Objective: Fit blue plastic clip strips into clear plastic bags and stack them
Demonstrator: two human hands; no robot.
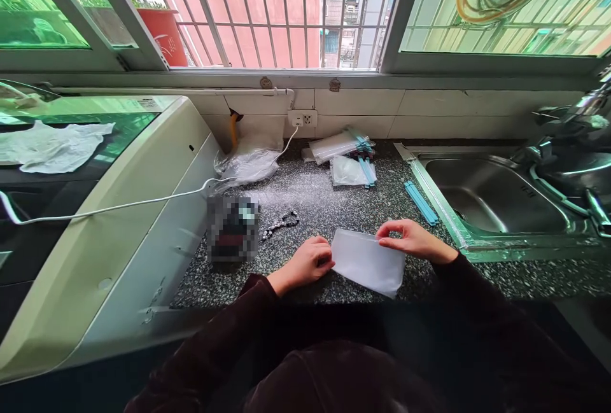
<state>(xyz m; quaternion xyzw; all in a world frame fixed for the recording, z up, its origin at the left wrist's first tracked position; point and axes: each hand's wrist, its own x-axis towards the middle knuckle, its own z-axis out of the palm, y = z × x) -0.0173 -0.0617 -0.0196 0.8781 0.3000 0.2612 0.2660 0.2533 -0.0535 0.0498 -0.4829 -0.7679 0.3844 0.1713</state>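
Observation:
A translucent, frosted plastic bag is held over the speckled counter, slightly tilted. At its left edge my left hand is closed, fingers curled and the fingertips partly hidden. My right hand pinches the bag's upper right edge between thumb and fingers. Behind the bag lie more flat plastic bags with blue strips, and one smaller bag with a blue strip across it. Several loose blue strips rest to the right, beside the sink.
A steel sink with a tap is on the right. A white machine stands at left, a white cable crossing to the wall socket. A black-and-white cord, a blurred-out object and crumpled plastic lie left.

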